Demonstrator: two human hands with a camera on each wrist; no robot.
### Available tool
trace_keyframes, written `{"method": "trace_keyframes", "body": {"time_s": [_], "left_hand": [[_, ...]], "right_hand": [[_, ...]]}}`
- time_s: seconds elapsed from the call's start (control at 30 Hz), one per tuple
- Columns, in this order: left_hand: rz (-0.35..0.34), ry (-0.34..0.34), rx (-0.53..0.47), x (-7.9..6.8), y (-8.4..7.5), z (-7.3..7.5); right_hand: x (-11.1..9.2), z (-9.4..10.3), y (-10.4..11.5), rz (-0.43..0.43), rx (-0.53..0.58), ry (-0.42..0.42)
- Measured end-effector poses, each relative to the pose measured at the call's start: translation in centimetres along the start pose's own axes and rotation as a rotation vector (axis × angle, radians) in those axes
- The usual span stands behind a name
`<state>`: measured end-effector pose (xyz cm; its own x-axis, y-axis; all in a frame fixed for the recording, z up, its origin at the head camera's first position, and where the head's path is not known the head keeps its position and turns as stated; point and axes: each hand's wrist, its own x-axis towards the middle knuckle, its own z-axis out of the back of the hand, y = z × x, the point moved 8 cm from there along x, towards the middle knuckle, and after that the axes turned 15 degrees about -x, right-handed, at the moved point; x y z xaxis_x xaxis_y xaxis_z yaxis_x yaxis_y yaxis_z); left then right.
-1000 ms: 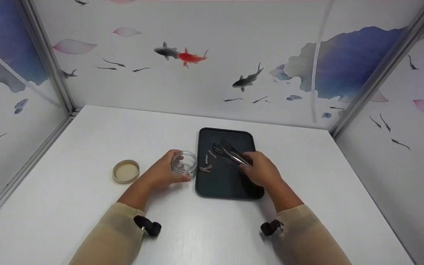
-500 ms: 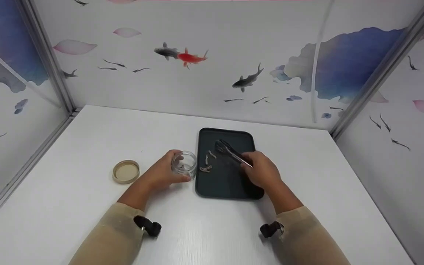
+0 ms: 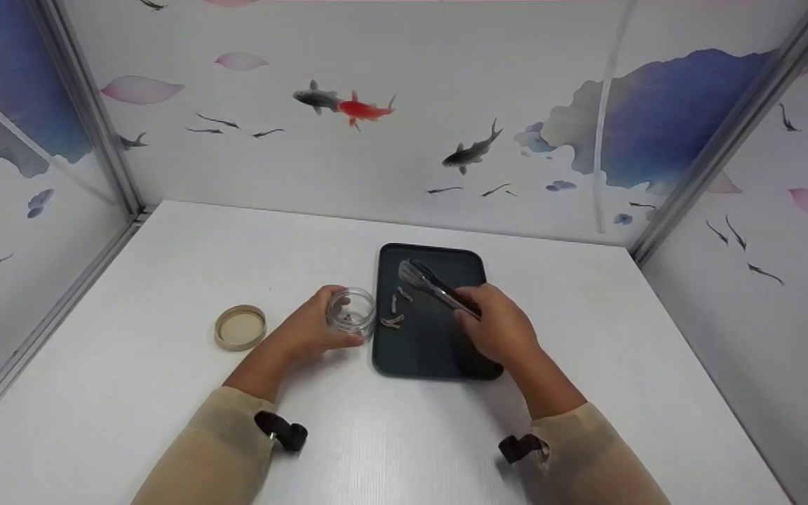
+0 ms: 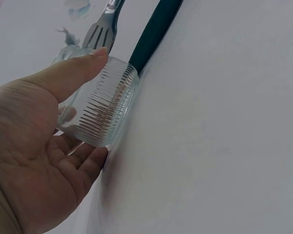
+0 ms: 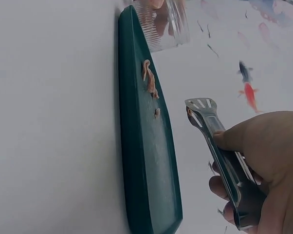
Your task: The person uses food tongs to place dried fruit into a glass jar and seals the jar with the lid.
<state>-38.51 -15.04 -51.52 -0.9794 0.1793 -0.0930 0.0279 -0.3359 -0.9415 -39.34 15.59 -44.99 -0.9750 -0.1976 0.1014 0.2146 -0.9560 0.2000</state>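
My left hand holds a clear glass jar by its sides, thumb and fingers curved round it. Through its ribbed wall, brownish bits show inside in the left wrist view. My right hand grips metal tongs with slotted ends, raised over the dark green tray. The tong ends are close together, and a small reddish-brown bit shows between them in the right wrist view. Several thin, wrinkled brownish strips lie on the tray's left part, beside the jar.
A round beige lid lies on the white table, left of the left hand. Printed panels with fish and leaves enclose the table at the back and both sides.
The tongs' ends have come together from spread apart, then risen off the tray and shifted slightly left. The left hand and jar have stayed put.
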Motion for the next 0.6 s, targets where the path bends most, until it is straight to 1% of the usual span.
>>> {"method": "trace_keyframes", "body": {"time_s": [0.1,0.33,0.43,0.6], "left_hand": [[-0.004,0.001,-0.009,0.1,0.0,-0.1],[-0.012,0.003,-0.007,0.1,0.0,-0.1],[-0.018,0.009,0.005,0.0,-0.1,-0.1],[-0.008,0.0,0.026,0.0,0.0,0.0]], "right_hand": [[-0.5,0.5,0.6,0.015,0.005,-0.013],[-1.7,1.3,2.3,0.08,0.009,-0.054],[-2.3,1.3,2.7,0.088,0.019,-0.051],[-3.1,1.3,3.7,0.108,0.03,-0.037]]}}
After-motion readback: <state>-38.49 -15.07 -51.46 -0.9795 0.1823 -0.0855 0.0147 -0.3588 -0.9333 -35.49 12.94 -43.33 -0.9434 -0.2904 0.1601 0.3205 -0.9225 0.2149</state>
